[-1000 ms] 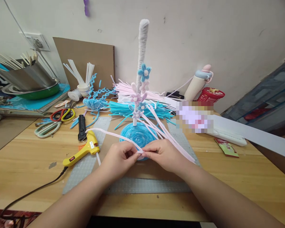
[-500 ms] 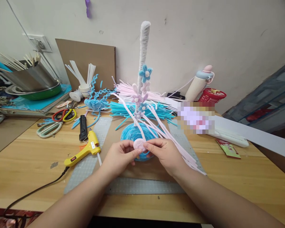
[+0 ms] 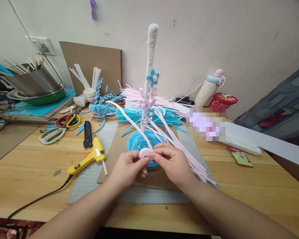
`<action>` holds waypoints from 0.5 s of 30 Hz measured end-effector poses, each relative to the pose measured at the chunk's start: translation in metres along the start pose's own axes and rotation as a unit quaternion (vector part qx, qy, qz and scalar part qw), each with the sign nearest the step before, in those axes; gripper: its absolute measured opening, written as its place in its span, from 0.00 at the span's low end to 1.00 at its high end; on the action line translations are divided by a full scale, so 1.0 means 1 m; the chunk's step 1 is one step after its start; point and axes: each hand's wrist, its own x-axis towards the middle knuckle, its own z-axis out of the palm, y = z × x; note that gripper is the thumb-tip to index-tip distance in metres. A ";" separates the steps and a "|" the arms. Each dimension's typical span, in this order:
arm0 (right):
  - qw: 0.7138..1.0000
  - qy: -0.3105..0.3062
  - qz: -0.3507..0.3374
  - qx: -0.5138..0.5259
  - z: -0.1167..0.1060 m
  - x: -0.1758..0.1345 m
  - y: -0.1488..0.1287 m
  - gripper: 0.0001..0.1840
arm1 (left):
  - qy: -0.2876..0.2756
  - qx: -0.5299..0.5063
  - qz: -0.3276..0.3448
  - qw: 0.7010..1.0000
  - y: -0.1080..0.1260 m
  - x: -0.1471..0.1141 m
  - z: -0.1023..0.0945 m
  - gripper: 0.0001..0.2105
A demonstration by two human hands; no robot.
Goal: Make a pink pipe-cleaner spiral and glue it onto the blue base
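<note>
A pink pipe cleaner (image 3: 145, 152) is coiled into a small flat spiral, its loose tail rising up and to the left. My left hand (image 3: 129, 166) pinches the coil's left side between thumb and fingers. On the right side, my right hand (image 3: 170, 162) pinches the same coil where the tail leaves it. Just behind lies a round blue coiled base (image 3: 134, 141), partly hidden by my hands. A white-wrapped upright stem (image 3: 151, 46) stands there, with blue, pink and lilac fuzzy flowers (image 3: 146, 104) along its lower half.
A yellow glue gun (image 3: 89, 158), a black box cutter (image 3: 87, 134) and scissors (image 3: 53, 135) lie to the left. Bundles of blue pipe cleaners (image 3: 124, 115) and pink pipe cleaners (image 3: 137, 94) lie behind. Farther right stand a bottle (image 3: 206, 89) and a red tub (image 3: 223, 101).
The coil has tilted in my fingers and now shows more edge-on. The pink tail has swung left and lower. Both hands keep their pinch on it.
</note>
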 end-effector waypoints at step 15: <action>0.991 -0.101 -0.025 -0.087 -0.002 -0.001 0.000 0.08 | 0.012 0.099 0.158 0.982 0.004 0.000 -0.010 0.07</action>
